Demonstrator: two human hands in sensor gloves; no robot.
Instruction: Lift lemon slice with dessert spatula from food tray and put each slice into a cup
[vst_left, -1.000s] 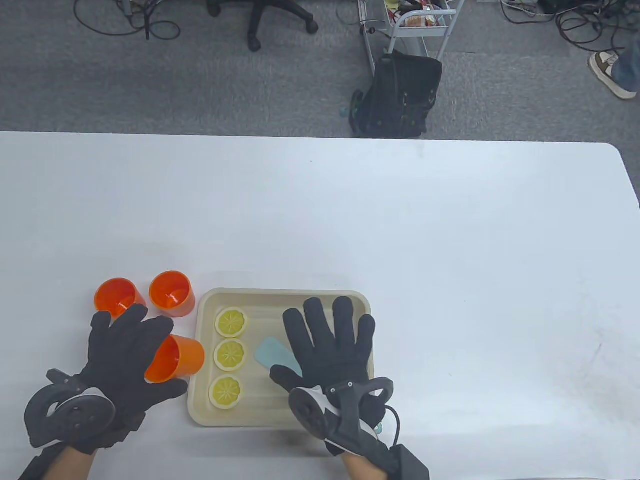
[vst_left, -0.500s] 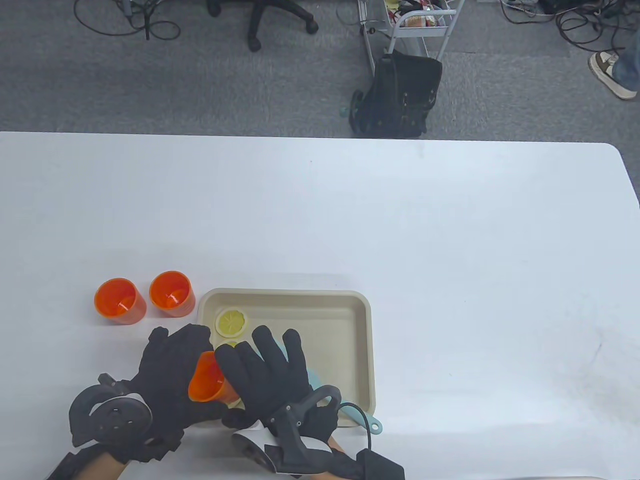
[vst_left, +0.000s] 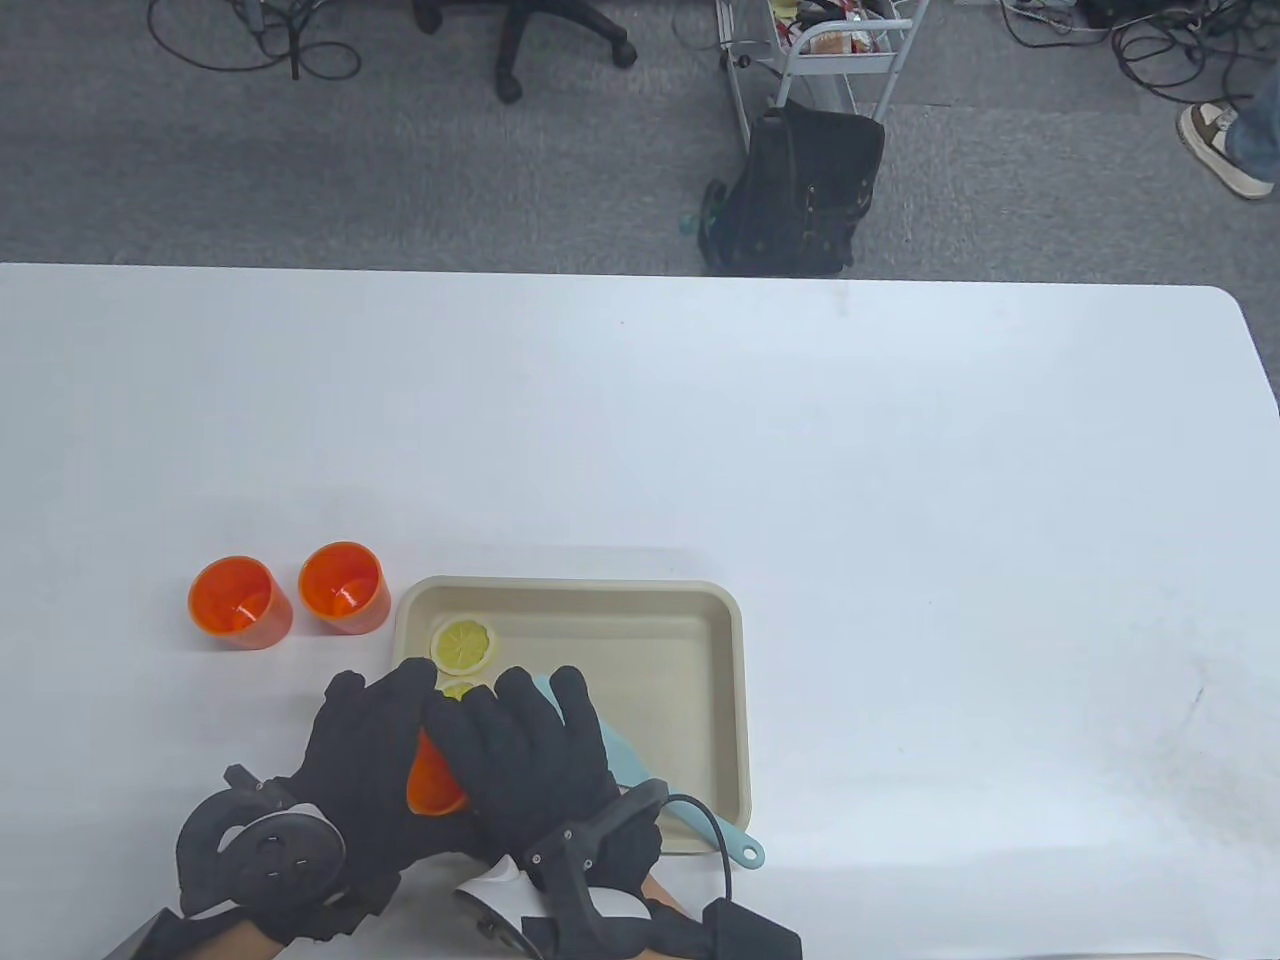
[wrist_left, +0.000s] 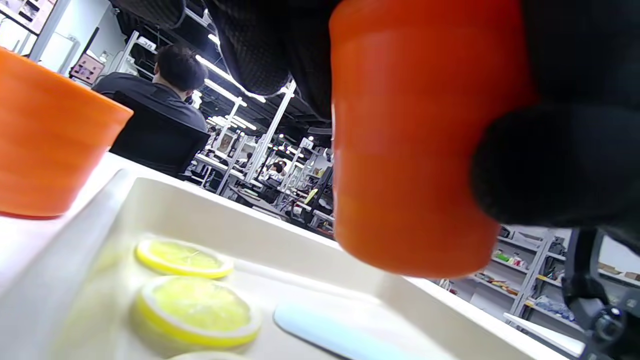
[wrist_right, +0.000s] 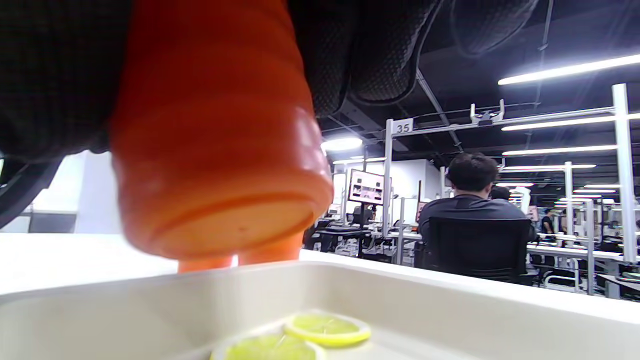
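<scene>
White table (vst_left: 800, 450) is carrying our beige food tray (vst_left: 725, 700); we're gripping one orange cup (vst_left: 432, 785) w/ both left hand (vst_left: 365, 765) & right hand (vst_left: 530, 765) above its near-left corner, lemon slices (vst_left: 463, 645) lying inside, spatula (vst_left: 640, 770) beside.

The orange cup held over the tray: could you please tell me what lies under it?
Under the held orange cup lies the beige food tray, with two lemon slices and the blue spatula blade showing. Both hands cover the cup from above, so the third slice is barely visible.
</scene>
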